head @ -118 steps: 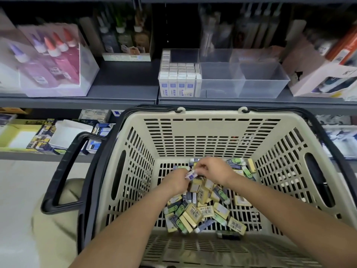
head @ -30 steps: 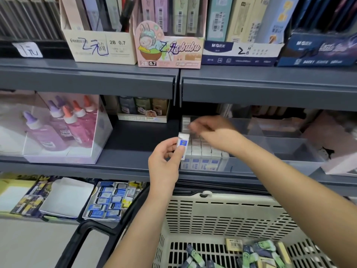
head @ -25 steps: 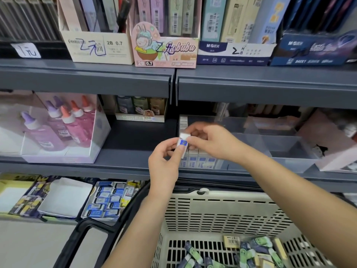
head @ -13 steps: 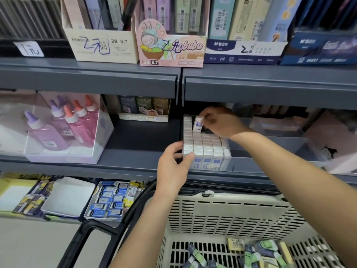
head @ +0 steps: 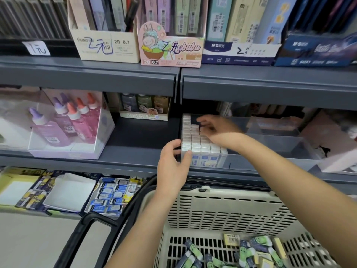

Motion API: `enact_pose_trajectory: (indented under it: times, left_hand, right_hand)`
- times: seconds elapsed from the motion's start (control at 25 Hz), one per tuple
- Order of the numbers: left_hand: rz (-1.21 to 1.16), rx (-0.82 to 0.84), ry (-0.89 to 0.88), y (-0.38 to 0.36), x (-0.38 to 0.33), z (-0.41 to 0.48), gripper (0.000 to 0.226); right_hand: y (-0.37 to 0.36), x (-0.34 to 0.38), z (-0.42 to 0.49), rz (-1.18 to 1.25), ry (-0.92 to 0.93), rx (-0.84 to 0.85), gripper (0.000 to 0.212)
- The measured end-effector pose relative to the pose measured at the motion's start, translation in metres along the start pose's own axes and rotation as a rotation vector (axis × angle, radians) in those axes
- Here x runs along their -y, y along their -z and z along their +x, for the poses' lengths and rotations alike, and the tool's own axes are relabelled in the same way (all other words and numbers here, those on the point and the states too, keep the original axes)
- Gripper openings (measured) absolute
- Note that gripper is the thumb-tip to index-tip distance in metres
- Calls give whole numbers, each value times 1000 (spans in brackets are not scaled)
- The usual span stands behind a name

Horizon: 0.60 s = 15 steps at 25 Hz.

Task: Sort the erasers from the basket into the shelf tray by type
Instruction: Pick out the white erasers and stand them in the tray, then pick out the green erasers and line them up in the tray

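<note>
Left hand (head: 173, 163) gripping shelf tray (head: 260, 161) at front-left corner; right hand (head: 218, 130) over tray's left compartment, fingers curled onto white erasers (head: 195, 140), blurred, cannot tell whether pinching. No longer lifted above rows as half a second back: latest eraser probably seated. Mixed erasers (head: 251, 252) waiting in basket (head: 222, 209) below tray.

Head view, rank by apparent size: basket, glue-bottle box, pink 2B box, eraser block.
1. basket, largest, but nearest the camera and cut off by the frame.
2. glue-bottle box.
3. pink 2B box and eraser block look about alike; I would not rank them.
</note>
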<state>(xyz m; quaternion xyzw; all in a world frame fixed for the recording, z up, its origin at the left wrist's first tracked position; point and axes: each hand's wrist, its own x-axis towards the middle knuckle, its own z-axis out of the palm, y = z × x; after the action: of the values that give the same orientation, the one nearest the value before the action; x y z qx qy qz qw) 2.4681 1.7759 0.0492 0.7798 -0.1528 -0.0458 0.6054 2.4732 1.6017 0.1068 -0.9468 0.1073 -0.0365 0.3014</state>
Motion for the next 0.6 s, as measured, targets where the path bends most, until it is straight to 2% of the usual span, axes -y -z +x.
enact_pose_trajectory:
  times: [0.16,0.24,0.32,0.4,0.52,0.6]
  left_hand:
    - [-93,-130,-109,4,-11,-30,22]
    - [-174,-114,-194,2,-17,-55,17]
    - [-149,35,-233,-6,-14,-84,12]
    - [-2,254,-208,-20,1,-111,13]
    - [195,500,57,-40,37,-134,9]
    - [320,642,252,-43,59,-142,11]
  right_hand:
    - [10,-7,-86,60,104,-309,27]
    - [3,-18,-142,225,78,-321,19]
    - [-17,-36,-189,287,42,-207,18]
    - [-45,-58,-225,198,-13,22,19]
    - [-92,-89,-256,-75,-94,437,28]
    - [-117,-99,-265,-193,-106,580,31]
